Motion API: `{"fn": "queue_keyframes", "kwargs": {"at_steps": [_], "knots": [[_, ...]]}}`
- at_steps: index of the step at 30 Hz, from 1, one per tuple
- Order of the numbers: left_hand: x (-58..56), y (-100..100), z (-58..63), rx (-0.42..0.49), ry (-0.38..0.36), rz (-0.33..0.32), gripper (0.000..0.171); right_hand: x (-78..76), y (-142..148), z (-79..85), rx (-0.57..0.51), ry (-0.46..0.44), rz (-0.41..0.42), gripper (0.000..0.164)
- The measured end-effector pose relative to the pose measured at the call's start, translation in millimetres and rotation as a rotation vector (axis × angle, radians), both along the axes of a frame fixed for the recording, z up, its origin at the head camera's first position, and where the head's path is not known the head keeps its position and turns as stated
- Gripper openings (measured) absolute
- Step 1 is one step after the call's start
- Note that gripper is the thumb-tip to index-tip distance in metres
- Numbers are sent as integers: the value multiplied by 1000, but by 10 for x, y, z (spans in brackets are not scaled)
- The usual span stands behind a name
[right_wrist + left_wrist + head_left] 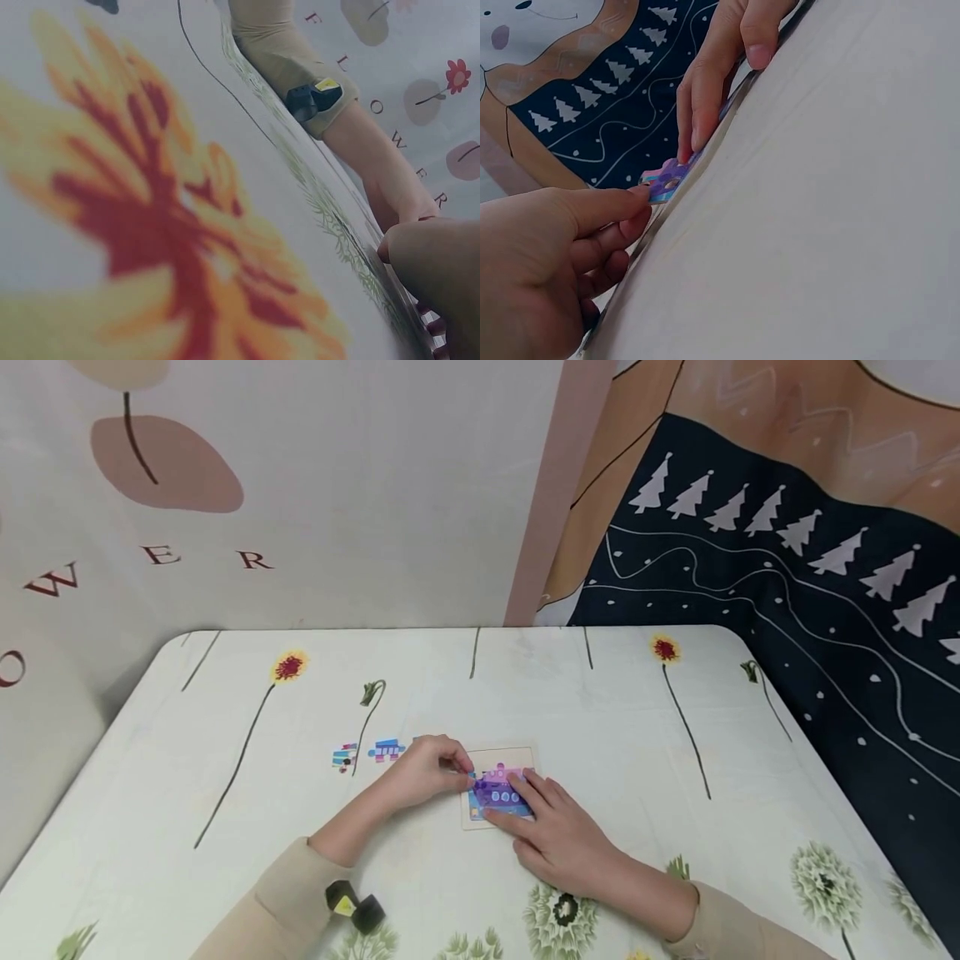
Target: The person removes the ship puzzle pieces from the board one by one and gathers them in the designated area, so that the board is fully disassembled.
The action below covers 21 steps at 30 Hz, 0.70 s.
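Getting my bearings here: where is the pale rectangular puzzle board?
In the head view, the pale puzzle board lies below centre on the white floral tablecloth, with the left hand at its left edge and the right hand over its right side.

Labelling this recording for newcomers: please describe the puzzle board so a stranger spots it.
On the white flower-print table, find the right hand. Its fingers rest on the puzzle board, with the left hand at its left edge. Unlike the loose pieces farther left, the board has a pale border around a purple-and-blue picture.
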<state>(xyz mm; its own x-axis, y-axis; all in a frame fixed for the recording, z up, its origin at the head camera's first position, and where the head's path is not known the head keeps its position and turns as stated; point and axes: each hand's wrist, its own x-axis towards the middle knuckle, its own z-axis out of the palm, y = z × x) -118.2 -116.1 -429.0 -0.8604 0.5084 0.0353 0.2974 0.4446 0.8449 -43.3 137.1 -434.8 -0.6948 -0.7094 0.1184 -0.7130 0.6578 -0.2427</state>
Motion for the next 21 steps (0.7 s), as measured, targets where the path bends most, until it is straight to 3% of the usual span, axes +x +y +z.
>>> {"fn": "queue_keyframes", "kwargs": {"at_steps": [7,21], "knots": [[5,12,39,121,-124,55,6,-1,3,6,1,2,4,42],[82,-87,153,114,-144,67,7,-3,5,2,32,-17,4,43]]}}
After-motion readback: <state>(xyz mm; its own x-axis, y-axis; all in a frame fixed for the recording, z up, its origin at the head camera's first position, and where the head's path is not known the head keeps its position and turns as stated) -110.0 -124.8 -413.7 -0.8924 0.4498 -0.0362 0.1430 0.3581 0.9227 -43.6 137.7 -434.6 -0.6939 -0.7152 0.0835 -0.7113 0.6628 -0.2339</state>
